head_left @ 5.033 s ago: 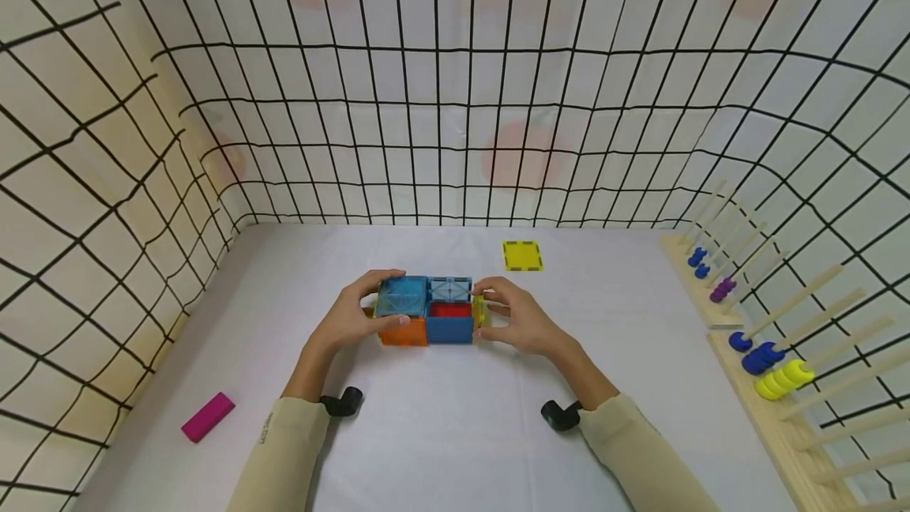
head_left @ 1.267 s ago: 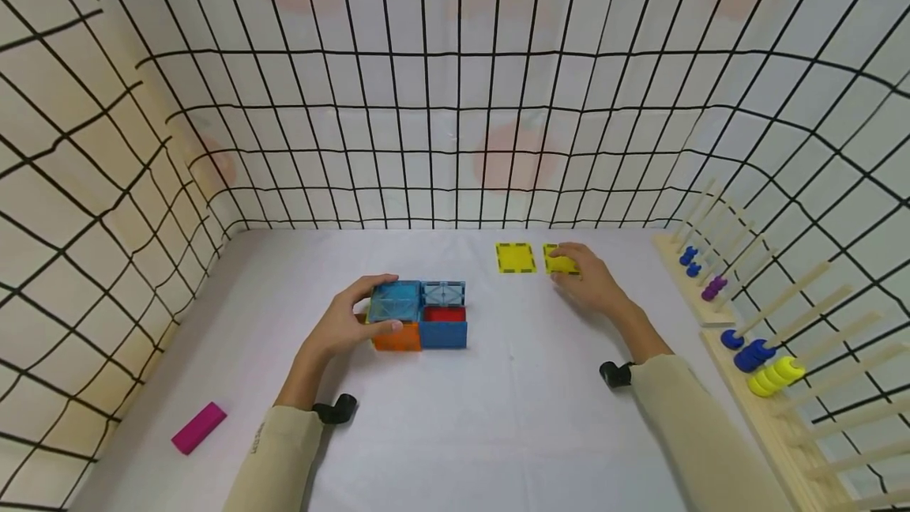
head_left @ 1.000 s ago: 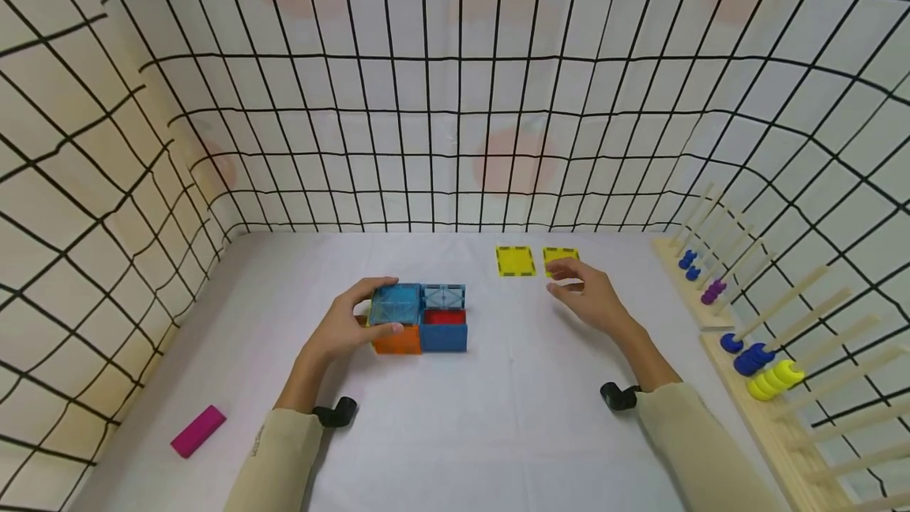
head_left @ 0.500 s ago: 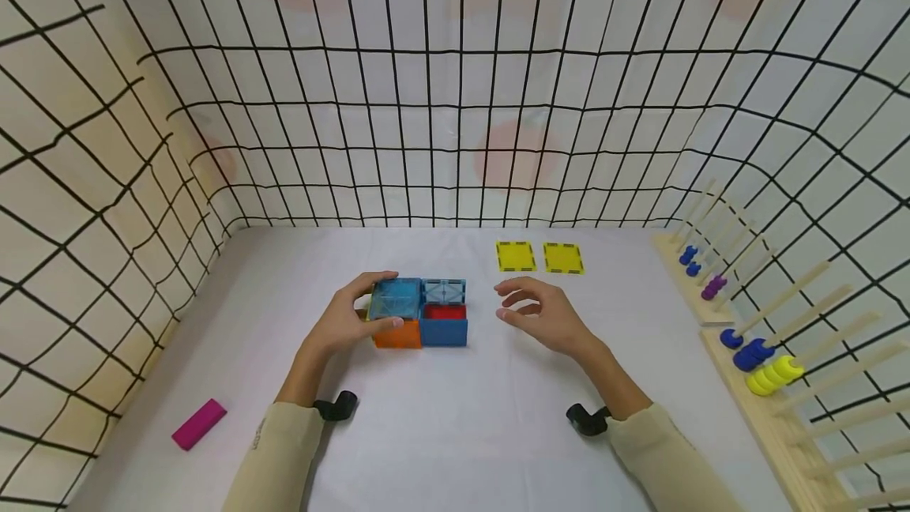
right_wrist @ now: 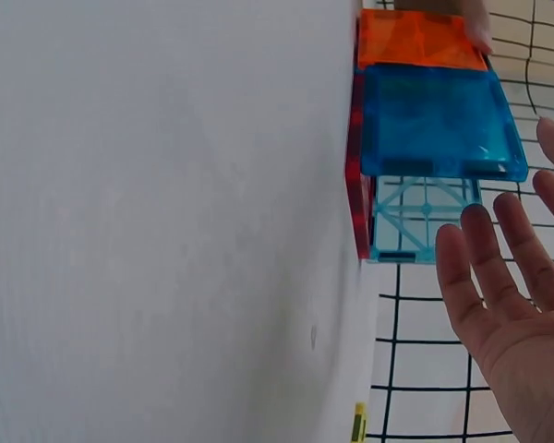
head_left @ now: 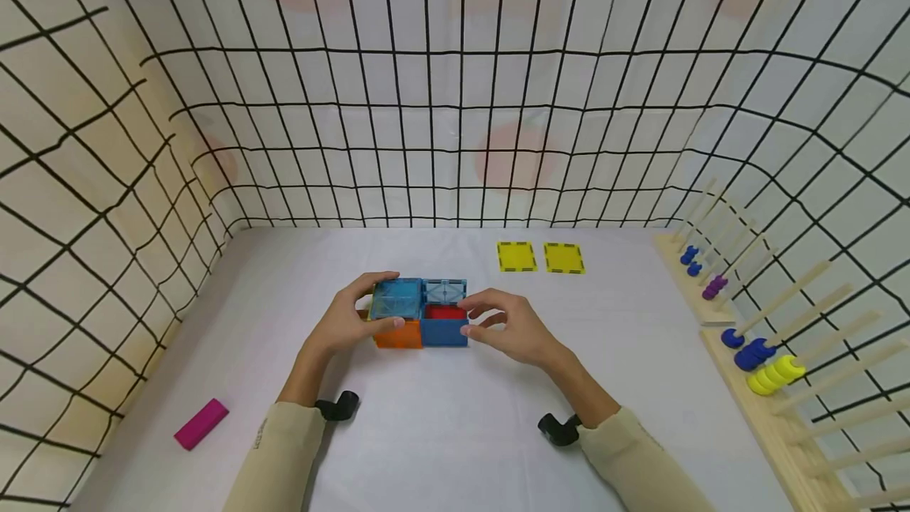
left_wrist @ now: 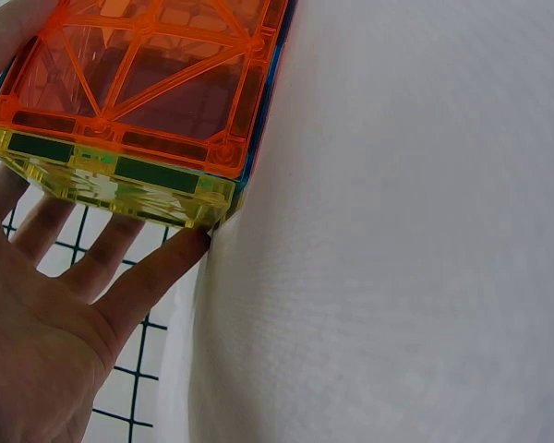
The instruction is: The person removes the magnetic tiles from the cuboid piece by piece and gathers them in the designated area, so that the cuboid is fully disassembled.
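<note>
A two-cell box of translucent plastic magnetic tiles (head_left: 421,316) sits on the white table (head_left: 455,433), and everything else is placed here relative to it. The left hand (head_left: 348,322) curls over its left cell, thumb on the orange front tile (head_left: 398,334) and fingers round the light-blue lid tile (head_left: 398,299), so that grip is closed on the box. The left wrist view shows the fingers lying along a yellow side tile (left_wrist: 120,180) beneath the orange one.

The right hand (head_left: 508,326) is at the box's right end, beside the dark-blue front tile (head_left: 444,332). Its fingers are loosely spread and hold nothing; the right wrist view shows them apart from the tiles, so this grip is open. The right cell has no lid and its red tile (head_left: 446,311) shows inside, with a pale-blue tile (head_left: 446,290) behind it.

Judging by this, the step in hand is taking the box apart tile by tile. The next move calls for the right fingers to pinch one right-cell tile and peel it away while the left hand steadies the box.

Two flat yellow square tiles (head_left: 540,257) lie beyond the box to its right. A magenta block (head_left: 202,423) lies well to its near left. Wooden peg racks with blue, purple and yellow rings (head_left: 753,338) stand far to its right.

No brand, label or writing can be read.
</note>
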Tool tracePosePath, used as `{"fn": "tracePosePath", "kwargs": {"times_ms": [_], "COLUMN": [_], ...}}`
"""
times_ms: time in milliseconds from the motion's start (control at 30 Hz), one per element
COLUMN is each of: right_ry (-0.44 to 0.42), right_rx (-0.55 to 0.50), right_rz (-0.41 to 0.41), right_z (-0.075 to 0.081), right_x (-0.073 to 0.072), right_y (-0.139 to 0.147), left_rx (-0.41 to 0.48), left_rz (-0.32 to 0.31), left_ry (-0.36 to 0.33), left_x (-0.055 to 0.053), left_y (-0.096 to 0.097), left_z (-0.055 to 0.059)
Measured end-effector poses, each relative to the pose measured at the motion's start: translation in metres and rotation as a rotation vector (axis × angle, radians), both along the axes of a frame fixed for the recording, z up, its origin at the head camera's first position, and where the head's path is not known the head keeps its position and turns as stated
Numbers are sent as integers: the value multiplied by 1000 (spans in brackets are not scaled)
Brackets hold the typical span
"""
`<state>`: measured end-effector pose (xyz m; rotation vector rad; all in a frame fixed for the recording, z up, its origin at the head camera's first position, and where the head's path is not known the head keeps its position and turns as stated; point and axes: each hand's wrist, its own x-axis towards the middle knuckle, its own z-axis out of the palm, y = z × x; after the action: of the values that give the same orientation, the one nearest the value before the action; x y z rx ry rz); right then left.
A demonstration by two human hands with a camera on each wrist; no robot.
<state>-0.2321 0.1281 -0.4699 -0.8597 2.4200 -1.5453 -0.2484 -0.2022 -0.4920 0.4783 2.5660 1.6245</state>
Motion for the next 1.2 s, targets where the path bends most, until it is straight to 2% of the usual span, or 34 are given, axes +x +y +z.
{"fn": "tracePosePath", "kwargs": {"times_ms": [333,733,1200], "right_ry": [-2,51,196], "right_rx": [19,114,230], "right_rz": [28,48,63], "right_z": [-3,-7,-2], "right_x": [0,3,-1], "right_y": [-11,-28,-34], "left_rx": [-18,-32,-23], "left_rz": [7,7,-1], "left_ry": [8,22,16], "left_x": [0,-1,-1], "left_y": [1,0,0], "left_z": [1,-2,-1]}}
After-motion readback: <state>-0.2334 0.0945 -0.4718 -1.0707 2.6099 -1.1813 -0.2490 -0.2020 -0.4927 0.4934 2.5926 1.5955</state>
